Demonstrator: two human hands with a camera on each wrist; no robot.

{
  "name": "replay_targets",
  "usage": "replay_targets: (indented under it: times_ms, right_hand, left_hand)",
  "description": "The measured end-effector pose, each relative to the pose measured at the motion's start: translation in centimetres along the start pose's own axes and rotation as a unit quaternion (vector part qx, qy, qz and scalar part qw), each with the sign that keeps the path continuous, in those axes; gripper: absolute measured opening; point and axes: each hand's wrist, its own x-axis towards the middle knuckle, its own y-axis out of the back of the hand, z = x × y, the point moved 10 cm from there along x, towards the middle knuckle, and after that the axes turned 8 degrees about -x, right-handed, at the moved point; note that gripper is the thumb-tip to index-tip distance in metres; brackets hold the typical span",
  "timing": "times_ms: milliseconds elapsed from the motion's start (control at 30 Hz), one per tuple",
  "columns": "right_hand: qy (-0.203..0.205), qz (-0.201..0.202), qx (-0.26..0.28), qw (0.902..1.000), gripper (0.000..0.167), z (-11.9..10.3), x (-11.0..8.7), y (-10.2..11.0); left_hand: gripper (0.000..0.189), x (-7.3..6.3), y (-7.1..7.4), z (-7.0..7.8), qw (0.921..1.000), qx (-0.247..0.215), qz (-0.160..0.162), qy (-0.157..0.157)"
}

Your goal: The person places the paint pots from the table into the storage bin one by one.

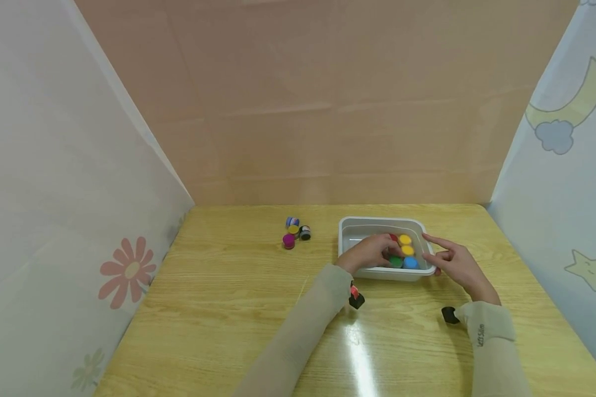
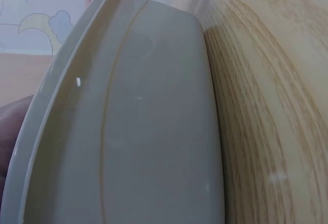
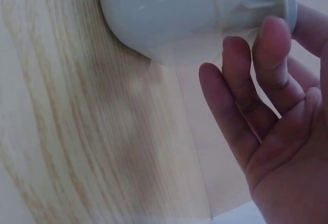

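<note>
A white plastic tub (image 1: 382, 274) stands on the table toward the right, holding several small paint jars. Their lids include two yellow ones (image 1: 407, 251), a blue one (image 1: 410, 263), a green one (image 1: 395, 262) and a dark red one (image 1: 393, 237). My left hand (image 1: 372, 252) reaches over the near rim, fingers bent down among the jars beside the green lid; I cannot tell whether they grip one. My right hand (image 1: 454, 264) holds the tub's right rim, with fingertips (image 3: 274, 34) against its outside. In the left wrist view the tub's wall (image 2: 159, 101) hides the jars.
Left of the tub, a group of small jars rests on the wooden table (image 1: 228, 286): a purple one (image 1: 288, 241), a blue one (image 1: 292, 221), a black one (image 1: 305, 232) and a yellow-lidded one (image 1: 293, 229). Paper-covered walls enclose the back and both sides.
</note>
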Motion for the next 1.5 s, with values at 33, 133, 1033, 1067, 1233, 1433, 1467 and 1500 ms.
replay_targets:
  times_ms: [33, 133, 1033, 1067, 1233, 1433, 1467, 1500]
  right_hand:
    - [0.001, 0.001, -0.002, 1.0000, 0.068, -0.1, 0.0, 0.0]
    - [0.007, 0.002, -0.002, 1.0000, 0.068, -0.3, 0.2, -0.1]
    - [0.012, -0.003, -0.003, 0.9999, 0.067, -0.7, 0.6, -0.4]
    - [0.012, -0.003, -0.004, 0.9999, 0.067, -0.8, 0.6, -0.4]
    - [0.006, -0.003, -0.004, 1.0000, 0.068, -0.9, 0.7, -0.4]
    - [0.006, -0.008, -0.001, 0.9999, 0.068, -0.6, 0.7, -0.5]
    - [0.003, -0.008, 0.000, 1.0000, 0.068, -0.5, 0.8, -0.5]
    - [0.003, -0.008, 0.000, 1.0000, 0.068, -0.4, 0.8, -0.5]
  left_hand:
    - [0.034, 0.0, 0.1, 0.0, 1.0000, 0.000, 0.002, 0.000]
    - [0.034, -0.1, 0.4, -0.2, 1.0000, -0.001, 0.009, 0.003]
    - [0.032, -5.0, 6.0, 0.1, 0.9938, 0.011, 0.108, -0.023]
    - [0.032, -5.5, 6.5, -0.1, 0.9928, 0.012, 0.117, -0.022]
    - [0.032, -8.4, 9.0, -2.3, 0.9855, 0.007, 0.169, 0.013]
    - [0.034, -12.3, 12.1, -5.2, 0.9706, -0.016, 0.237, 0.038]
    - [0.036, -13.0, 12.5, -5.7, 0.9679, -0.018, 0.248, 0.041]
    - [0.037, -13.6, 12.9, -6.1, 0.9652, -0.019, 0.257, 0.044]
